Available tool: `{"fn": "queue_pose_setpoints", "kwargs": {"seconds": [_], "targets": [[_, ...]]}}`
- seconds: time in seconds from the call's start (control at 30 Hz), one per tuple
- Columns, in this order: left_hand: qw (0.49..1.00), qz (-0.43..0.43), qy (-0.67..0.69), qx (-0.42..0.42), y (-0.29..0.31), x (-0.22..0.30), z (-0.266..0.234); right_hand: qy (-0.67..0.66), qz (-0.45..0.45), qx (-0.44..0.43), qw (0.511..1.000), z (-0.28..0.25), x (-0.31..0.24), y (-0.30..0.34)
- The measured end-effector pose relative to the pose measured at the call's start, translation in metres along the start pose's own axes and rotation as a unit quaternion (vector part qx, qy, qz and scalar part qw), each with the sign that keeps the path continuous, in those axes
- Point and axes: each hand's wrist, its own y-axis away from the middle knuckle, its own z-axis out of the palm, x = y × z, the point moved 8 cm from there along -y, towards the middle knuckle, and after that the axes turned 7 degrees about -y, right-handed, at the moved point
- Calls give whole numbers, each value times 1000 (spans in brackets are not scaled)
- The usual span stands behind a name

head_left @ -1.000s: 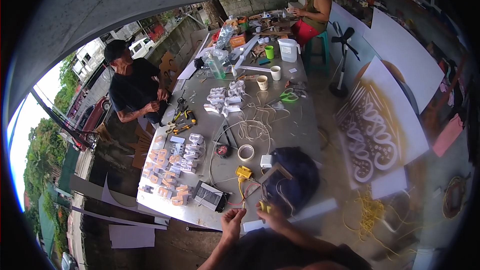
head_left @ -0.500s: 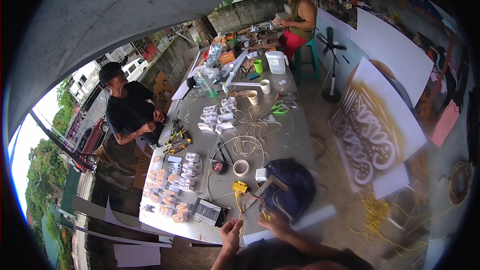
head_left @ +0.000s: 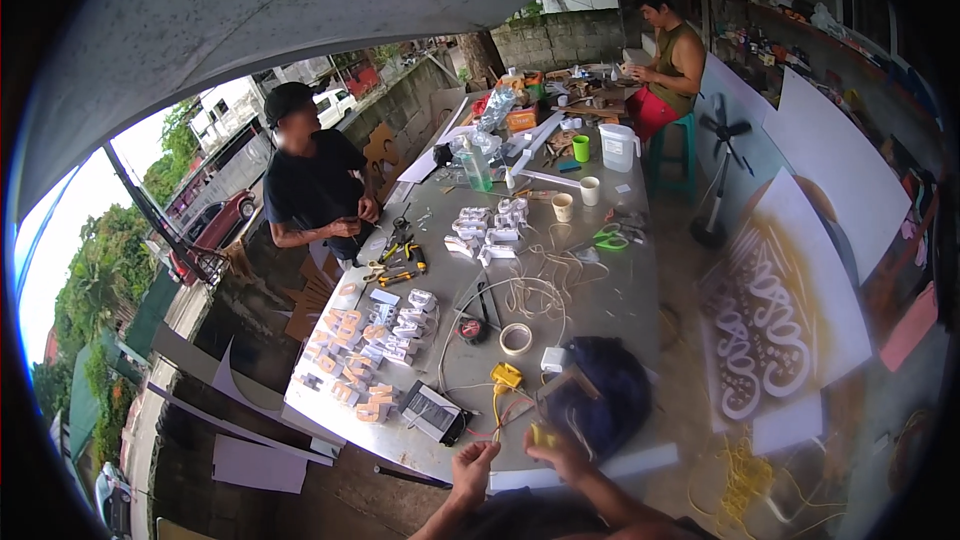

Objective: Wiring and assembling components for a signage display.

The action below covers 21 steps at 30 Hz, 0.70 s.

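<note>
At the table's near edge, my left hand (head_left: 472, 472) is closed in a pinch on a thin yellow cord (head_left: 496, 416). The cord runs up to a yellow extension socket (head_left: 506, 376) lying on the metal tabletop. Just to the right, my right hand (head_left: 565, 458) is closed around a small yellow object (head_left: 543, 435), too blurred to name. Red wires spread beside the cord, close to a silver-and-black power supply box (head_left: 432, 412). A dark blue cloth bundle (head_left: 612, 395) lies beyond my right hand.
Letter-shaped pieces (head_left: 345, 365) cover the table's left side, with pliers (head_left: 405, 265) behind them. A tape roll (head_left: 515, 339), tape measure (head_left: 471, 328) and white adapter (head_left: 553, 359) lie mid-table. One co-worker (head_left: 315, 180) stands at left; another (head_left: 675, 65) sits at the far end.
The view has swung left, so the table and co-workers appear further right. Both my hands keep their holds near the cord; the right hand's yellow object has tilted slightly.
</note>
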Motion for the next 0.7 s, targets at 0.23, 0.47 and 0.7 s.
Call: {"fn": "queue_pose_setpoints", "kwargs": {"seconds": [0.23, 0.47, 0.7], "targets": [[998, -35, 35, 25, -5, -11, -19, -261, -180, -197, 928, 60, -89, 24], [997, -7, 72, -33, -13, -7, -31, -135, -501, -293, 803, 152, -281, 126], [990, 3, 86, -112, -26, 2, -31, -8, -516, -95, 851, 274, -312, 184]]}}
